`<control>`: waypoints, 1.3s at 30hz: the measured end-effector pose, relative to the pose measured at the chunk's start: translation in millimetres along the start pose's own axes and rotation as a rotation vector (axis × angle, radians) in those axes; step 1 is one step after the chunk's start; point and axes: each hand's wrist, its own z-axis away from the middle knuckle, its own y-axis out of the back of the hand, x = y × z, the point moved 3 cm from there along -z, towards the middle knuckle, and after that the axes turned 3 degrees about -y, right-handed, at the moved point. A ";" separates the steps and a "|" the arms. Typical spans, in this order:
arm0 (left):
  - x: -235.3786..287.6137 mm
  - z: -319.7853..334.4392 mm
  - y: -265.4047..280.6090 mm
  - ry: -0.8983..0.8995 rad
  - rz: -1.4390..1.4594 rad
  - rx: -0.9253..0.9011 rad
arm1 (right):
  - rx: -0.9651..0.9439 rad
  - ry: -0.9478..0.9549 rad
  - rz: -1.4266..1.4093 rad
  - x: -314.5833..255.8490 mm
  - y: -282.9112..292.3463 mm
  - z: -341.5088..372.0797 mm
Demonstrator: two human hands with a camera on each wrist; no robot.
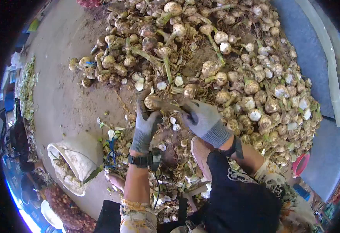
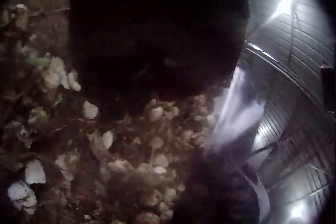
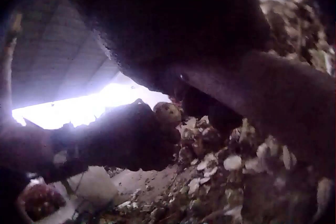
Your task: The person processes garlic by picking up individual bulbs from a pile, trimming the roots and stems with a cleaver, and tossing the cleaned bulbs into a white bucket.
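My left hand (image 1: 144, 126), in a grey knit glove, grips a dirt-covered garlic bulb (image 1: 151, 101) above the pile's near edge. The bulb (image 3: 168, 112) also shows beyond the left hand's dark outline in the right wrist view. My right hand (image 1: 204, 119), gloved alike, has its fingers curled around the end of a long, narrow grey-brown piece (image 1: 170, 105) that reaches left to the bulb. Whether this piece is a stalk or a blade, I cannot tell. The left wrist view is mostly blocked by a dark shape, with pale scraps (image 2: 35, 172) on the ground below.
A large heap of garlic bulbs (image 1: 251, 87), several with long stalks, spreads ahead and right. A tipped white bucket (image 1: 90, 151) lies at left on the concrete floor (image 1: 65, 93). Cut trimmings (image 1: 111, 134) litter the ground near my feet. A pink container (image 1: 301, 165) stands at right.
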 end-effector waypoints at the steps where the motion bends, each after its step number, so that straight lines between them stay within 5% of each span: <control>1: 9.5 10.6 -4.0 -0.078 -0.043 -0.057 | 0.027 0.102 0.089 -9.4 2.1 -3.8; 11: 39.7 48.5 -12.6 -0.191 -0.196 -0.051 | -0.021 0.226 0.164 -32.5 6.3 5.8; 14: 36.0 52.9 -13.1 0.049 -0.179 -0.013 | -0.026 0.161 0.087 -11.4 -18.3 8.8; 15: 43.9 63.9 -19.6 -0.086 -0.256 -0.010 | -0.143 -0.038 0.110 16.7 -39.1 6.1; 17: 48.0 75.5 -25.8 0.010 -0.062 0.028 | -0.199 -0.310 0.022 44.3 -39.9 12.4; 19: 27.0 56.8 -4.0 -0.095 -0.356 0.040 | -0.030 -0.332 -0.169 36.2 -28.9 16.3; 20: 33.5 48.3 0.2 -0.310 -0.952 0.068 | 0.113 -0.315 -0.255 33.2 -26.2 14.1; 23: 25.4 26.6 2.3 -0.323 -0.429 0.143 | 0.029 -0.341 -0.553 30.2 -20.0 10.0; 24: 40.3 27.1 -12.2 -0.198 -0.245 0.107 | -0.006 -0.373 -0.638 39.6 -34.0 12.0; 25: 59.2 33.0 -35.1 -0.127 0.107 0.029 | -0.137 -0.378 -0.741 34.3 -35.1 16.9; 26: 68.2 32.6 -55.8 -0.181 -0.055 -0.060 | -0.271 -0.393 -0.834 28.9 -36.2 22.2; 27: 66.1 28.4 -75.0 -0.145 0.198 -0.193 | -0.290 -0.313 -0.833 31.9 -50.0 28.1; 30: 76.1 28.2 -152.5 -0.419 -0.151 -0.636 | -0.266 -0.214 -0.870 58.9 -76.8 49.5; 32: 77.7 -17.9 -148.7 -0.348 -0.816 -0.388 | -0.427 -0.438 -1.070 88.0 -77.1 65.8; 34: 67.9 -95.0 -127.5 -0.170 -1.462 -0.143 | -0.395 -0.516 -1.113 110.6 -73.4 69.2; 36: 53.2 -141.3 -88.6 -0.126 -1.615 0.122 | -0.163 -0.432 -0.960 116.3 -64.8 66.9; 37: 34.6 -161.8 -70.2 -0.125 -1.662 0.088 | -0.046 -0.388 -0.878 117.1 -57.7 63.5; 39: 15.6 -187.6 -54.9 -0.071 -1.752 0.050 | -0.101 -0.518 -0.700 95.4 -27.9 52.5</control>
